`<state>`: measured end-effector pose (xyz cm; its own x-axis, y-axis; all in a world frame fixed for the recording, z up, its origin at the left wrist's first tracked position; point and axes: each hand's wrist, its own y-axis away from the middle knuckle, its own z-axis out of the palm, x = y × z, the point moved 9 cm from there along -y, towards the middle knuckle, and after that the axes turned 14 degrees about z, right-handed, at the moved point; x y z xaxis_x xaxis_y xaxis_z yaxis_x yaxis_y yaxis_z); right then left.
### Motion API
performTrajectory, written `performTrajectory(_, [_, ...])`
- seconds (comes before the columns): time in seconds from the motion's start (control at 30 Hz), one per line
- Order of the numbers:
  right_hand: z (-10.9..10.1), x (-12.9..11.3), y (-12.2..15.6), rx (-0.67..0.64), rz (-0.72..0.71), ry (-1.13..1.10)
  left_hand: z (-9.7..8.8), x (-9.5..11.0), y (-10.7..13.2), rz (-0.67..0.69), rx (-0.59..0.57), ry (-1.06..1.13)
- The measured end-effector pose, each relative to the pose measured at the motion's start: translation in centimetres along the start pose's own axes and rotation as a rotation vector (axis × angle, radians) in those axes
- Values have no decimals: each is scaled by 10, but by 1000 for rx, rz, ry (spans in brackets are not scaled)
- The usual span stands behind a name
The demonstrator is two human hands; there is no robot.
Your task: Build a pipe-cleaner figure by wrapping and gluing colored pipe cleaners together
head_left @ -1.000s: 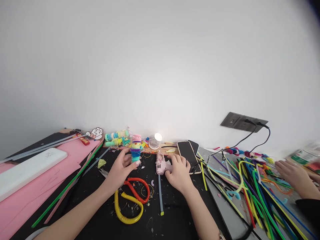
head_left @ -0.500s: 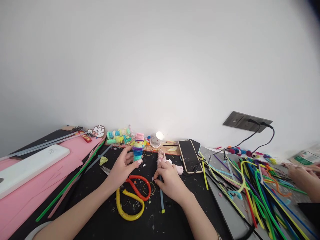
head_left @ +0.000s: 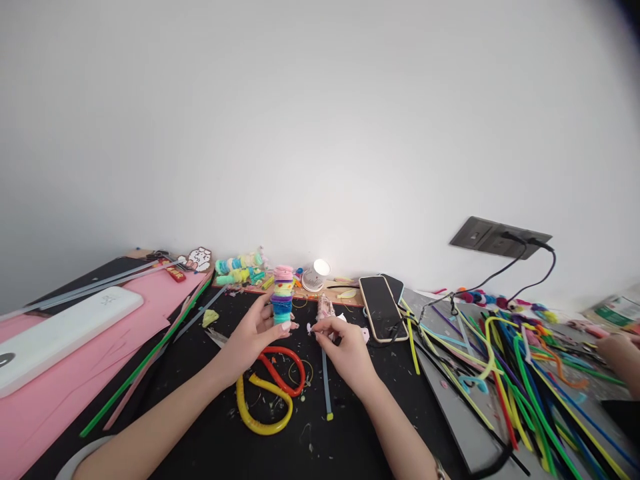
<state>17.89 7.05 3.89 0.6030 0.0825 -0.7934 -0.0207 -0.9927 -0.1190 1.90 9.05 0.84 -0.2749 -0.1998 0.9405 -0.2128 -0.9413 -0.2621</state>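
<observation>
Bright, even light on white wall (head_left: 320, 120), blown-out glare on small cup (head_left: 316, 275) at back of desk (head_left: 350, 433), faint soft shadows, left hand (head_left: 253, 337) and right hand (head_left: 346, 347) crisp at centre, edges bowed, dark vignette top right.

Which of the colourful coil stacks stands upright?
The pink-topped stack in the left hand. The other two lie on their sides by the wall.
</observation>
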Motion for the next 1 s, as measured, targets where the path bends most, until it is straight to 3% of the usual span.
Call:
performTrajectory(0.2, [-1, 2, 2, 18, 15, -146, 11, -11, 7, -79, -38, 100])
performTrajectory(0.43, [7, -2, 5, -15, 11, -206, 8, -3, 8, 0, -81, -222])
performTrajectory(0.63, [14, -3, 7, -64, 30, -267, 11, 4, 7, 49, -87, -305])
performTrajectory(1.0, [12, -9, 9, -47, -91, -321, 17, -13, 11, -87, -66, 21])
